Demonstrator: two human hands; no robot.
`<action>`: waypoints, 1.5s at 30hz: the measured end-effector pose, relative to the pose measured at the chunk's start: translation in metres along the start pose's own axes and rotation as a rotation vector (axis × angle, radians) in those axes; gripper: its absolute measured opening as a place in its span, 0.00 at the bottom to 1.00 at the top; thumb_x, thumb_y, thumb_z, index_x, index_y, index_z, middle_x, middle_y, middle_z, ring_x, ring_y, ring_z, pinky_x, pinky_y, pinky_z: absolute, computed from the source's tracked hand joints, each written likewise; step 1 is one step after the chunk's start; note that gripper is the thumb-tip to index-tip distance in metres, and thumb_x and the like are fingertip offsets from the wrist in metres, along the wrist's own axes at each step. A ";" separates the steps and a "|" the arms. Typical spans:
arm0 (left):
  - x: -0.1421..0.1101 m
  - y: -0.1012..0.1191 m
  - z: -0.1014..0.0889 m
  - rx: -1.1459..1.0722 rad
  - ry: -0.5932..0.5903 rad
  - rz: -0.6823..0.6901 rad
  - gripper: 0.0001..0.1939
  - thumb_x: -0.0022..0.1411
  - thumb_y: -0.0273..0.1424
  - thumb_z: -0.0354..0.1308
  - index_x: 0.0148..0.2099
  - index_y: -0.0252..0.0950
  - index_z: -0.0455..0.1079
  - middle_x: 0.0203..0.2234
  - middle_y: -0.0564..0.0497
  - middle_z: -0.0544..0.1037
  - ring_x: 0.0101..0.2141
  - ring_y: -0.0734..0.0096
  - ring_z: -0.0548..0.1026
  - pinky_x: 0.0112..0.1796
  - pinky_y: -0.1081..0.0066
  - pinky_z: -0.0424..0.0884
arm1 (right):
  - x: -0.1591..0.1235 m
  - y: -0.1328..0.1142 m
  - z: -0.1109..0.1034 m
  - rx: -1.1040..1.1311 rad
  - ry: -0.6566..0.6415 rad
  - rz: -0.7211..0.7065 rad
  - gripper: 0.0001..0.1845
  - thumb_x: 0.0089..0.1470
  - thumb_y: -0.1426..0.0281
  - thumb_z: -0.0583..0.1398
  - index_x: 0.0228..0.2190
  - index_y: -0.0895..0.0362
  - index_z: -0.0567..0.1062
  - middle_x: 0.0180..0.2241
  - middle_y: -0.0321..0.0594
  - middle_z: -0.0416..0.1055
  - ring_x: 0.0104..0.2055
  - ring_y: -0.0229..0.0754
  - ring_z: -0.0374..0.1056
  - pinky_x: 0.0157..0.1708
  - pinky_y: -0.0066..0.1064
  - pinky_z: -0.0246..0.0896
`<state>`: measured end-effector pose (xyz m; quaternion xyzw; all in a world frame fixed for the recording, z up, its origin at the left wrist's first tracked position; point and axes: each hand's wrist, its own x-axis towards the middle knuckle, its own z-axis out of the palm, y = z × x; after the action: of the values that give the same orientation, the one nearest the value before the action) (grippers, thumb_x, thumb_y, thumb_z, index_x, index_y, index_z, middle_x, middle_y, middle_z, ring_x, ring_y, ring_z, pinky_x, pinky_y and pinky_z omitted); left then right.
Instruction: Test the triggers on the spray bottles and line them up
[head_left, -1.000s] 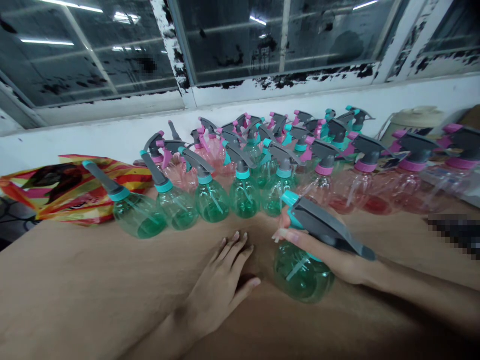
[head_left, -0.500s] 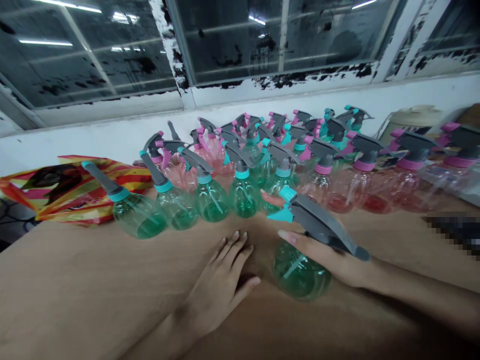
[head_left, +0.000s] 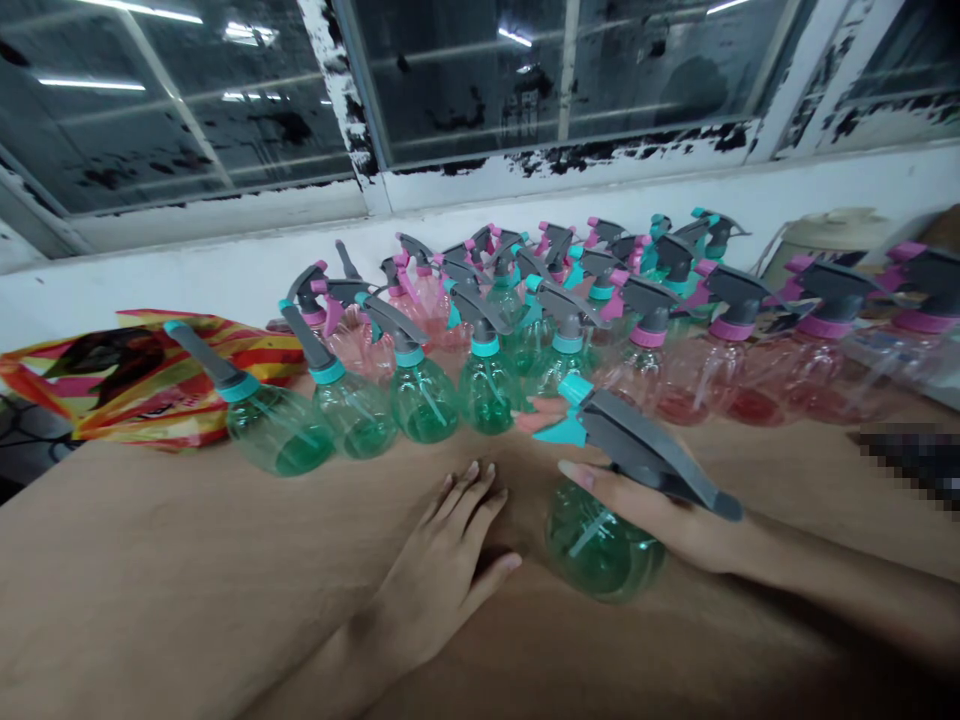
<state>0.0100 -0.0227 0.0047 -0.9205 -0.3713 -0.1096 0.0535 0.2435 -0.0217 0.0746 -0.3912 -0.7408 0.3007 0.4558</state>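
Observation:
A green spray bottle with a grey and turquoise trigger head stands slightly tilted in front of me. My right hand is closed round its neck just under the head, thumb on the near side and fingertips showing beyond the nozzle. The bottle's dip tube shows through the clear green wall. To its left, my left hand lies flat on the wooden table, fingers stretched and holding nothing. Closest beyond the left fingertips is another green spray bottle in the front row.
Several green and pink spray bottles stand in rows towards the wall. A striped plastic bag lies at the left. A beige lidded container is at the back right, and a blurred dark object rests on the right. Windows rise behind.
Fingertips of my right hand beyond the nozzle have shifted slightly left and spread a little. The held bottle and my left hand stay almost where they were.

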 end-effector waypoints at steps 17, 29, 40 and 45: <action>0.002 0.000 -0.002 0.001 -0.022 -0.009 0.27 0.67 0.42 0.49 0.62 0.31 0.56 0.60 0.40 0.60 0.61 0.56 0.56 0.57 0.54 0.57 | -0.001 0.004 0.001 0.049 -0.058 0.043 0.09 0.58 0.60 0.55 0.33 0.51 0.72 0.27 0.33 0.70 0.29 0.38 0.69 0.28 0.29 0.65; 0.001 0.001 -0.003 0.010 -0.027 -0.010 0.27 0.67 0.43 0.49 0.62 0.31 0.55 0.61 0.42 0.59 0.61 0.58 0.54 0.57 0.54 0.57 | 0.000 -0.006 0.002 -0.066 0.040 0.016 0.14 0.54 0.62 0.58 0.22 0.52 0.61 0.21 0.29 0.54 0.21 0.35 0.54 0.20 0.29 0.55; 0.000 -0.001 0.001 0.026 -0.048 -0.015 0.27 0.68 0.43 0.48 0.63 0.33 0.54 0.62 0.43 0.58 0.62 0.59 0.54 0.58 0.54 0.55 | 0.000 0.000 0.003 0.055 -0.008 0.012 0.12 0.55 0.64 0.59 0.42 0.49 0.71 0.37 0.37 0.73 0.40 0.43 0.70 0.41 0.34 0.65; 0.000 -0.001 0.001 0.002 -0.040 -0.019 0.27 0.68 0.43 0.48 0.63 0.33 0.54 0.62 0.43 0.58 0.61 0.58 0.55 0.58 0.55 0.56 | 0.002 0.002 0.004 0.062 0.031 -0.008 0.07 0.55 0.62 0.59 0.35 0.50 0.73 0.32 0.34 0.74 0.32 0.39 0.70 0.33 0.31 0.66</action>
<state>0.0095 -0.0218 0.0042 -0.9189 -0.3811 -0.0913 0.0461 0.2398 -0.0195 0.0724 -0.3783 -0.7256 0.3157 0.4804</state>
